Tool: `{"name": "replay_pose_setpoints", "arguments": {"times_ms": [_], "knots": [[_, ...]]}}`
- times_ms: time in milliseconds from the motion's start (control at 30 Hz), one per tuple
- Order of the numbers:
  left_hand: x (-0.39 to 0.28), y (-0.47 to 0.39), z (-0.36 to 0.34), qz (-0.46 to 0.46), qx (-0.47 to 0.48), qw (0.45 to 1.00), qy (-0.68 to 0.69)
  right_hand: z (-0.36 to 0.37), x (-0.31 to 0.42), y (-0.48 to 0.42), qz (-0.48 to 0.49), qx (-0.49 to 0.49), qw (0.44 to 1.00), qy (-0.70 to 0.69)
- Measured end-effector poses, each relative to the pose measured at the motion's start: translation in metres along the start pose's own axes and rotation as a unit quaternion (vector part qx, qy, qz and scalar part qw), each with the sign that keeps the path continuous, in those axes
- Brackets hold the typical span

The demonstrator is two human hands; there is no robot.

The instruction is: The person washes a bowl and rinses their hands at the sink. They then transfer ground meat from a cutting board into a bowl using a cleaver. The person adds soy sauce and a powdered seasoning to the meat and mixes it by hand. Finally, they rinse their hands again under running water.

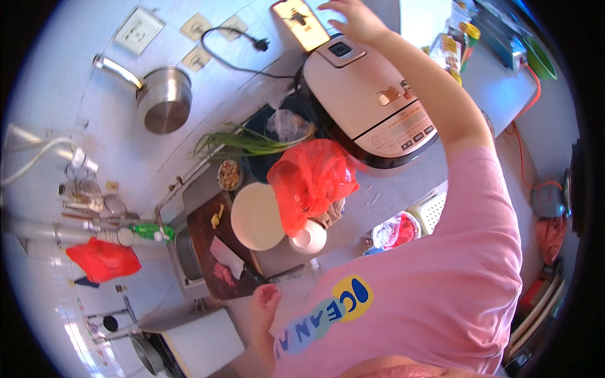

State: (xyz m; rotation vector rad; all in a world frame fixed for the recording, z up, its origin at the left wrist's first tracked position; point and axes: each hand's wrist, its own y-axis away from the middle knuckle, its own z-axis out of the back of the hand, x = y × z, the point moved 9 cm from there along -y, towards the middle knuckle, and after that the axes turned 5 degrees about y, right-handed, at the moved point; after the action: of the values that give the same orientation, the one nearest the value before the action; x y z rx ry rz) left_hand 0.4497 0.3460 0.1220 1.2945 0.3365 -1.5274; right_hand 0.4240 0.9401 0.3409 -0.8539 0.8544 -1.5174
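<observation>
My right hand [352, 18] is raised with its fingers apart beside a lit phone [302, 23], which leans on the wall behind a rice cooker [373, 94]. No contact with the phone is plain. My left hand [267, 297] hangs, blurred and partly curled, near the handle of a cleaver [227, 255]; whether it holds anything cannot be told. The cleaver lies on a dark wooden cutting board [203, 236] beside minced or cut raw meat [223, 274]. Pieces of what may be ginger [217, 216] lie higher on the board.
A large pale basin [257, 217], a white bowl [308, 237], a red plastic bag [312, 179], green onions [250, 144] and a small bowl of food [230, 175] crowd the counter. A sink [189, 255] adjoins the board. A saucepan [165, 99] hangs on the wall near a loose power cord [231, 66].
</observation>
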Motion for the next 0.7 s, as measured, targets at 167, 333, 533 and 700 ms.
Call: {"name": "replay_pose_setpoints", "arguments": {"times_ms": [167,333,533,700], "knots": [[0.03,-0.011,0.049,-0.018,-0.062,0.998,0.017,0.011,-0.007,0.056,-0.137,0.116,0.953,-0.246],[0.061,-0.005,0.087,0.014,-0.164,0.965,0.204,0.051,0.171,0.111,-0.126,0.256,0.93,-0.232],[0.124,-0.022,0.126,-0.002,-0.187,0.955,0.23,0.001,0.397,0.183,-0.077,0.384,0.778,-0.491],[0.161,-0.043,0.163,-0.059,-0.219,0.964,0.142,-0.096,0.525,0.249,-0.082,0.492,0.742,-0.449]]}}
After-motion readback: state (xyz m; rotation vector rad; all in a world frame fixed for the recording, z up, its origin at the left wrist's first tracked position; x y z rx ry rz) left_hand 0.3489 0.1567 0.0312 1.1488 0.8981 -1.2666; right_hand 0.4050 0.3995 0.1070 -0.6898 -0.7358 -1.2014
